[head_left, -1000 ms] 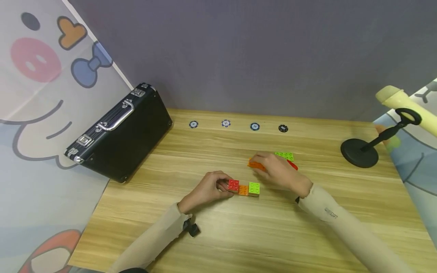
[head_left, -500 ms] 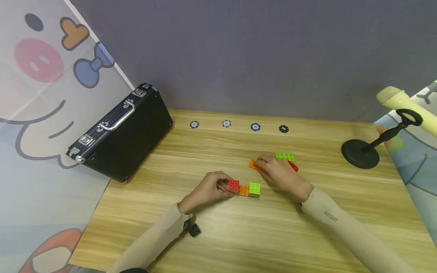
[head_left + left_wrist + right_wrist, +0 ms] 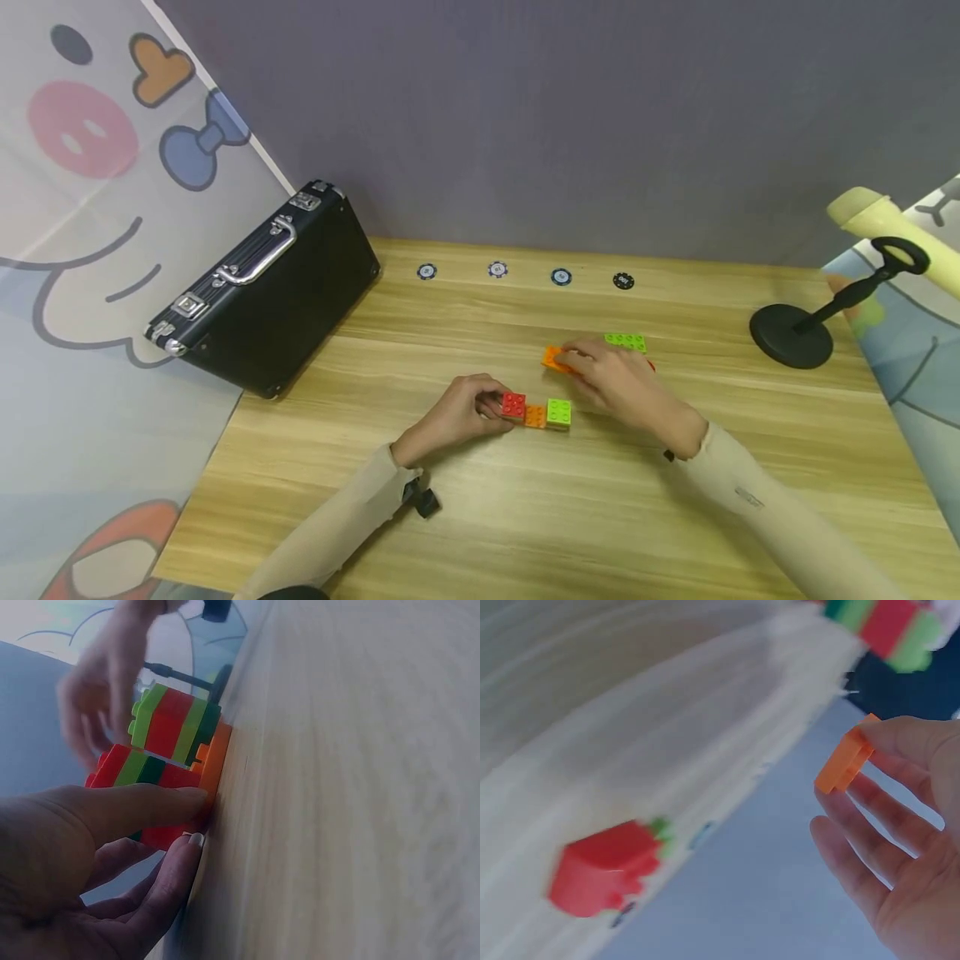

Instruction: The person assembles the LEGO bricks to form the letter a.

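A person works at a wood-grain table [image 3: 465, 550], R sleeve [image 3: 750, 475] nearest the lens, bearing a line of small dark print too blurred to read. L hand [image 3: 465, 412] grips a red-topped tower [image 3: 155, 771] btwn thumb & fingers, its layers running red, lime, dk green, red. Just R of that grip, a lime-topped tower [image 3: 169, 724] stands on the same orange base [image 3: 216, 754], w/ lime, red, lime & dk green bands. Farther out, R hand [image 3: 615, 379] pinches an orange brick [image 3: 845, 759], studded & oblong, held by thumb & fingertips. Vs. half a sec. ago, the brick sits a touch farther L, R forearm has shifted R & nearer, and less of the red pc. [image 3: 604, 870] shows past the hand; L grip unchanged. Just beyond R grip: a studded lime brick [image 3: 626, 342]. Well L of & beyond L grip, a blk case [image 3: 292, 308] w/ silver handle; well R of R grip, a blk stand [image 3: 791, 337] w/ a cream mic-like item [image 3: 892, 221]. Farthest on the tabletop, four chips [image 3: 497, 269] in a row, figs. too small to read surely, before a gray backdrop [image 3: 562, 125].
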